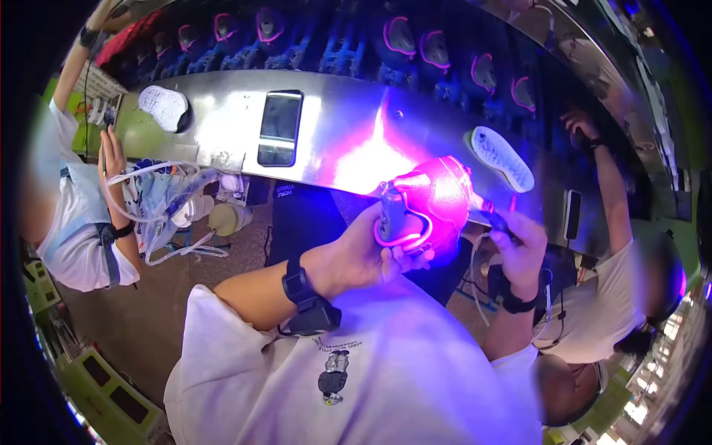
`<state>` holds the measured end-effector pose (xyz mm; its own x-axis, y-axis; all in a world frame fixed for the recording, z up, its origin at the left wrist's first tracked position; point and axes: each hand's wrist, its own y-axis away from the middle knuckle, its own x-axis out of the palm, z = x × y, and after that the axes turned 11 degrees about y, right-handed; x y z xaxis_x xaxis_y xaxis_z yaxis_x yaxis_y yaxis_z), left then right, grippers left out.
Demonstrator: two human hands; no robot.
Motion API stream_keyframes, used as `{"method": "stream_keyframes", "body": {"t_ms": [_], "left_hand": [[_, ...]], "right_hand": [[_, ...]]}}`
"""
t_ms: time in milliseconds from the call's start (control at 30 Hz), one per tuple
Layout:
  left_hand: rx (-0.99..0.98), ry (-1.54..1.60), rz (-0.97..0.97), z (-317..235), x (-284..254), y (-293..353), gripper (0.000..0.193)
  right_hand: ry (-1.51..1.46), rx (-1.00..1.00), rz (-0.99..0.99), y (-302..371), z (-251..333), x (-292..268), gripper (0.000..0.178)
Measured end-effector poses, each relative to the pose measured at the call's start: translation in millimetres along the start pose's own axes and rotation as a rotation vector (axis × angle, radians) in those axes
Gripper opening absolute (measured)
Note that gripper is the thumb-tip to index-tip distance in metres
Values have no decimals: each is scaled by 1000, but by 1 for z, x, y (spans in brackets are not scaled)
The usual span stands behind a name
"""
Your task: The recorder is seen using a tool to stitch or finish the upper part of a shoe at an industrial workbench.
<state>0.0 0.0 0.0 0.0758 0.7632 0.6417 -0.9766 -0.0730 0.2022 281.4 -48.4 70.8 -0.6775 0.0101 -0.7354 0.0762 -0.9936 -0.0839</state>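
A shoe upper on a last is held up in front of my chest, glowing pink and violet under a strong purple light. My left hand is closed around its heel end, where a grey patch with a bright pink loop shows. My right hand grips a dark-handled brush, its pale tip at or very near the upper's right side. Glare washes out much of the upper's surface, and I cannot tell whether the tip touches it.
A metal bench carries a phone, a white sole at left and another sole at right. Behind it runs a rack of shoes. Co-workers sit on both sides. White tubes and a pale container are at left.
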Motion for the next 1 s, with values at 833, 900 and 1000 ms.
{"method": "stream_keyframes", "body": {"t_ms": [833, 900, 1000], "left_hand": [[1502, -1894, -407, -132, 170, 8, 84], [1693, -1989, -820, -167, 215, 17, 85], [1730, -2090, -1241, -201, 276, 37, 73]], "right_hand": [[-363, 396, -222, 45, -49, 41, 40], [-209, 502, -207, 60, -81, 29, 42], [-268, 648, -221, 65, -85, 18, 38]]}}
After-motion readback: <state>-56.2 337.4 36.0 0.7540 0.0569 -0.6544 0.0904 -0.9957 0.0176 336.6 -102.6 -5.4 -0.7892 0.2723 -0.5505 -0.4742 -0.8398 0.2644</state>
